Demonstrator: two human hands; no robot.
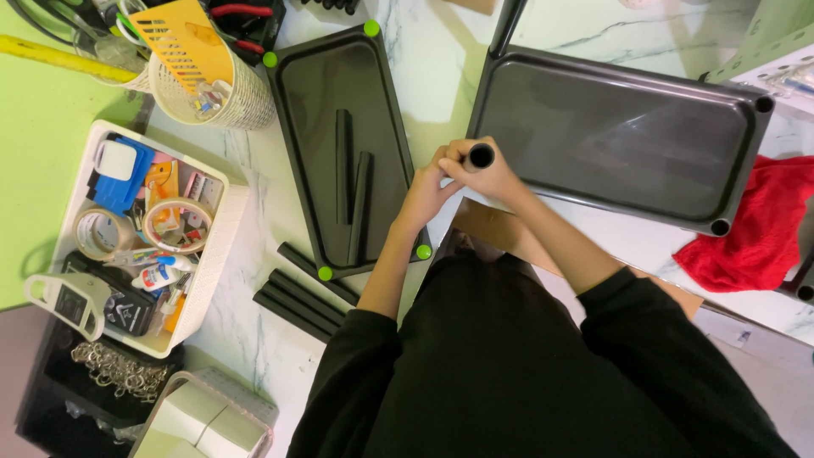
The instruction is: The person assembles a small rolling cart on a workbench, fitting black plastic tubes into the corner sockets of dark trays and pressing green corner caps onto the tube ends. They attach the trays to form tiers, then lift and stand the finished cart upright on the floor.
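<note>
My right hand [492, 176] is wrapped around an upright black tube [481, 156], whose open round end faces the camera. My left hand [426, 191] grips the same tube from the left, fingers against the right hand. Both hands sit at the near left corner of a large black tray shelf [619, 140]. To the left lies a smaller black tray shelf [315, 110] with green corner caps; two black tubes [351, 191] lie inside it.
Several more black tubes [298, 298] lie on the marble table by the small tray's near corner. A white basket [208, 263] of tape rolls and glue stands at left, a round white basket [237, 97] behind it, a red cloth [750, 229] at right.
</note>
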